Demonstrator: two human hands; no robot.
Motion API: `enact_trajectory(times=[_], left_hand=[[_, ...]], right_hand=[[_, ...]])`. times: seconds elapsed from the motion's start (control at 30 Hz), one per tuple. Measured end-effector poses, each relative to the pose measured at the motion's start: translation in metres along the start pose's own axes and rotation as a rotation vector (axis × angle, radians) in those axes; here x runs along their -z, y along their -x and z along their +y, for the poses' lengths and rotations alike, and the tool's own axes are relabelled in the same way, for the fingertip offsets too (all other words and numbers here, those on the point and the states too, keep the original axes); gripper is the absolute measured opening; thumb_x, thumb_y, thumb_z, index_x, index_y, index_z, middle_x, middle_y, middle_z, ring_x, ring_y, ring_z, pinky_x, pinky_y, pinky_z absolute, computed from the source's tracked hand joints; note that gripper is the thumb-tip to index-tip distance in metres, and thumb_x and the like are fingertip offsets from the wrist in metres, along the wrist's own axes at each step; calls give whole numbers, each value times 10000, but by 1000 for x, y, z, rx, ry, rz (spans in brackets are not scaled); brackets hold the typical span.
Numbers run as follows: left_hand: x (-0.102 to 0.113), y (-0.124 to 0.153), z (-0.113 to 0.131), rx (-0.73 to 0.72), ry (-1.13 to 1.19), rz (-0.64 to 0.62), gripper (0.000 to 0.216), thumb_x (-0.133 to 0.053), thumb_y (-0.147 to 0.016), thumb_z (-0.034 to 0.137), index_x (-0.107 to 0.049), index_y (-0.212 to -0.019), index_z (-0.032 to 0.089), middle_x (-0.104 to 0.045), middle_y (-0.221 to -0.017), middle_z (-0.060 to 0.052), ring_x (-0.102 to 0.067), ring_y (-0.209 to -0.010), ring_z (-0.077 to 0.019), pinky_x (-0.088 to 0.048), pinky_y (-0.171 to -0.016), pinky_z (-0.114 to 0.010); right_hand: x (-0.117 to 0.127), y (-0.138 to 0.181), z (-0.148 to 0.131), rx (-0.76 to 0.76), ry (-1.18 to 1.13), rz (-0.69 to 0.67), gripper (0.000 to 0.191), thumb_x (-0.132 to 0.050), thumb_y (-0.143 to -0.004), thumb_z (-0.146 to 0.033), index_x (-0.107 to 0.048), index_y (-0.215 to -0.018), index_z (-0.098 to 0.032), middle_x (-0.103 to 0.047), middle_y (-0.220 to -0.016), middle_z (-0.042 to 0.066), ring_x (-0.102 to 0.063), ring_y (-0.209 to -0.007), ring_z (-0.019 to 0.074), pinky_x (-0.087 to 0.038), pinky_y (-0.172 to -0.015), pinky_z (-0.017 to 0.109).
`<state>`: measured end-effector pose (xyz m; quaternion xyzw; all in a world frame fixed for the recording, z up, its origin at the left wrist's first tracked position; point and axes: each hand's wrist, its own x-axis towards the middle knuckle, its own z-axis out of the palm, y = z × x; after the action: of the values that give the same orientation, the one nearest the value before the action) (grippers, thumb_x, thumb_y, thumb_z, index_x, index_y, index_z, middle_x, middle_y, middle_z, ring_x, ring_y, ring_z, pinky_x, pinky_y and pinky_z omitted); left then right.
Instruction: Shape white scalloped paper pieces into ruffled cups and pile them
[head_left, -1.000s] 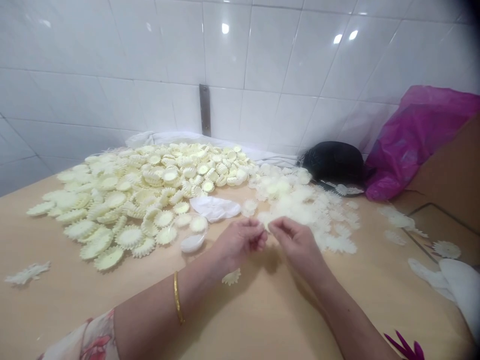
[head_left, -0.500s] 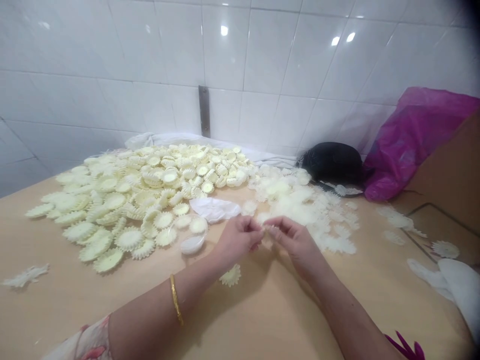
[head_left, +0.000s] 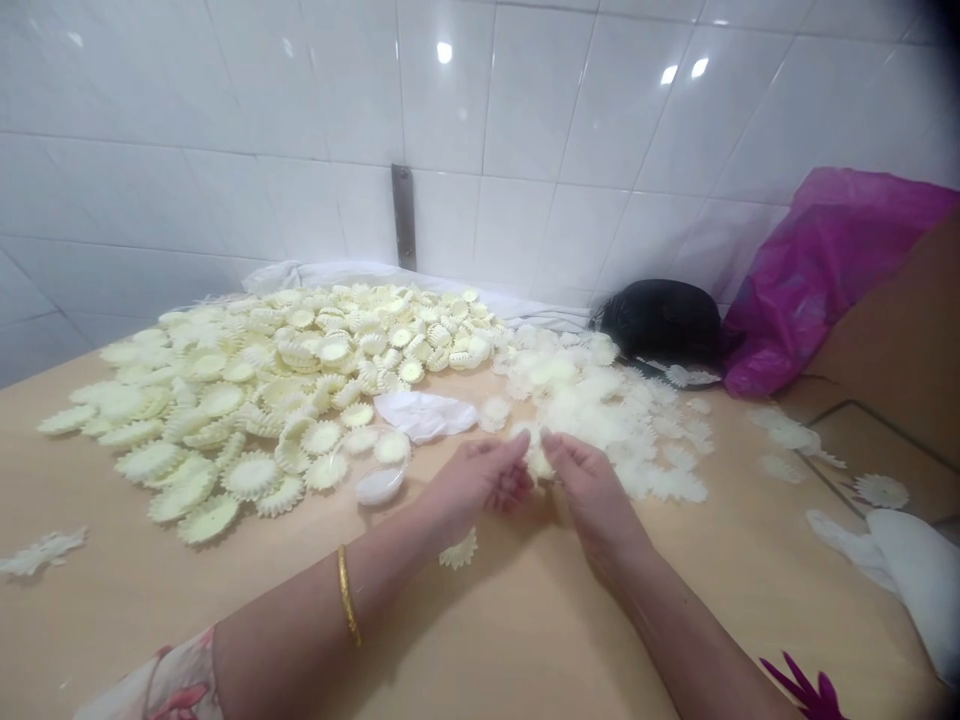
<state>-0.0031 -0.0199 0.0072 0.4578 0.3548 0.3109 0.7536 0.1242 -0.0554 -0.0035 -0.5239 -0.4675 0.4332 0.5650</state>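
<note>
A small pale scalloped disc (head_left: 540,463) is between my two hands, above the table, partly covered by the fingers. My left hand (head_left: 480,480) is at its left edge, thumb raised and the other fingers curled beneath, a little blurred. On the opposite side, my right hand (head_left: 589,490) pinches the disc between thumb and fingers. Below my left wrist lies a single cream scalloped piece (head_left: 459,551), partly hidden. A big heap of cream fluted cups (head_left: 262,390) spreads to the left. Beyond my right hand is a pile of thin whitish scalloped discs (head_left: 600,400).
A crumpled white piece (head_left: 425,415) and a clear shallow cup (head_left: 380,486) lie near my left hand. Toward the tiled wall (head_left: 525,110) sit a black bundle (head_left: 660,320) and a magenta plastic bag (head_left: 817,280). White sheet material (head_left: 919,580) is at the right edge.
My thumbs have come up and apart from the close pinch at the disc. More of the disc shows between my hands. The whole view has shifted slightly.
</note>
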Motion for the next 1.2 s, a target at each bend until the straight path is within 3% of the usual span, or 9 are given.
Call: enact_trajectory(times=[0.17,0.33,0.47,0.63,0.73,0.83,0.93,1.03,1.2], left_hand=[[-3,-1,-7,-74,-10,19,288,-706,-607,303,-465,-592,145,-546,-521,-1,-520,-503,-94,-365,-534,-221],[2,-6,-8,-155,48,186,219,-678,-606,182,-463,-629,154,-527,-501,22,-519,-509,-97,-392,-571,-242],[1,-4,-6,-202,116,123,218,-685,-594,133,-481,-667,154,-538,-531,27,-531,-535,-95,-413,-611,-255],[-4,0,-4,-111,264,-38,218,-687,-611,131,-473,-651,142,-568,-566,-2,-542,-526,-91,-406,-568,-225],[-3,0,-4,-19,368,-134,200,-674,-635,150,-482,-693,150,-583,-596,-15,-552,-534,-93,-407,-555,-212],[0,-2,-3,7,317,-153,175,-650,-683,227,-503,-710,136,-584,-627,-38,-554,-544,-100,-411,-548,-216],[4,-4,-1,-41,182,-64,250,-625,-715,350,-519,-714,123,-564,-652,-45,-553,-560,-111,-417,-541,-234],[8,-6,2,-97,118,57,330,-639,-682,436,-544,-767,131,-533,-676,-26,-546,-584,-116,-431,-554,-254],[9,-3,2,-173,-74,78,279,-723,-595,325,-596,-744,125,-541,-688,-21,-492,-571,-83,-404,-578,-232]], right_hand=[[1,-1,1,-31,-35,-29,408,-541,-730,-553,-470,-552,-193,-454,-472,-33,-436,-452,116,-367,-445,248],[5,-5,3,-56,-152,-48,288,-709,-625,-428,-574,-714,-189,-566,-627,-26,-523,-606,119,-413,-602,243],[5,-5,5,-133,-193,-75,296,-686,-650,-428,-542,-609,-173,-566,-582,-12,-514,-575,120,-409,-616,265],[1,-3,-1,-37,-253,-64,298,-620,-701,-437,-493,-592,-190,-509,-537,-30,-492,-549,124,-418,-605,278],[0,0,-7,53,-81,-91,290,-534,-771,-433,-467,-613,-199,-473,-526,-36,-462,-534,123,-396,-566,267],[3,0,-9,191,230,-6,282,-483,-804,-410,-446,-621,-200,-442,-547,-35,-424,-552,122,-358,-555,256],[7,-1,-9,271,422,77,273,-457,-815,-385,-419,-616,-201,-387,-549,-42,-367,-537,114,-313,-520,246],[9,-1,-10,321,529,53,261,-431,-829,-357,-409,-620,-203,-387,-557,-39,-374,-536,116,-310,-518,247],[9,1,-10,404,679,31,237,-410,-842,-309,-426,-631,-202,-454,-597,-19,-418,-557,127,-329,-540,254]])
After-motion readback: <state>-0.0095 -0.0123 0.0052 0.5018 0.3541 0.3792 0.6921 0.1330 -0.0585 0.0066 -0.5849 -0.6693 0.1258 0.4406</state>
